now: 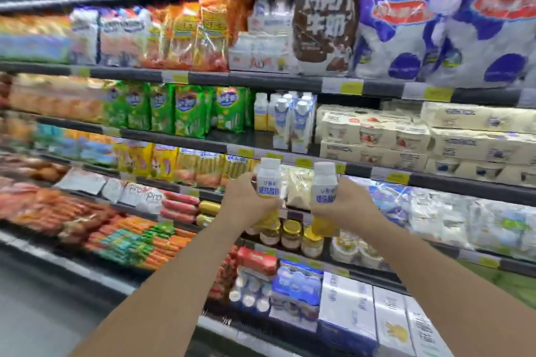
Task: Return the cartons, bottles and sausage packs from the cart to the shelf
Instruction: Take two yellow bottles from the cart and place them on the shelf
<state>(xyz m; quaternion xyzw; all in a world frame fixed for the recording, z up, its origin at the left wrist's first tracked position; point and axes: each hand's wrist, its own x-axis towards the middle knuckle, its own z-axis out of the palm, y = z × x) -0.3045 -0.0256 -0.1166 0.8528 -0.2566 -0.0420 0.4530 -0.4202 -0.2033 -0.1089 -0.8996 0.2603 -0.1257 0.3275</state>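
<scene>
Two bottles are up in front of you, one in each of your hands. Your left hand (246, 200) is wrapped around the left bottle (268, 182), and your right hand (345, 203) is clamped on the right bottle (324, 191). Both stand upright, long axis vertical, white caps pointing up, yellow bases below your fingers, blue print facing you. They sit side by side, apart, with a small gap between them. Beyond your hands runs the shelf (290, 151), where matching white-and-yellow bottles (262, 114) stand higher up, just left of tall cartons (301, 124). Below your wrists sit glass jars (291, 233).
</scene>
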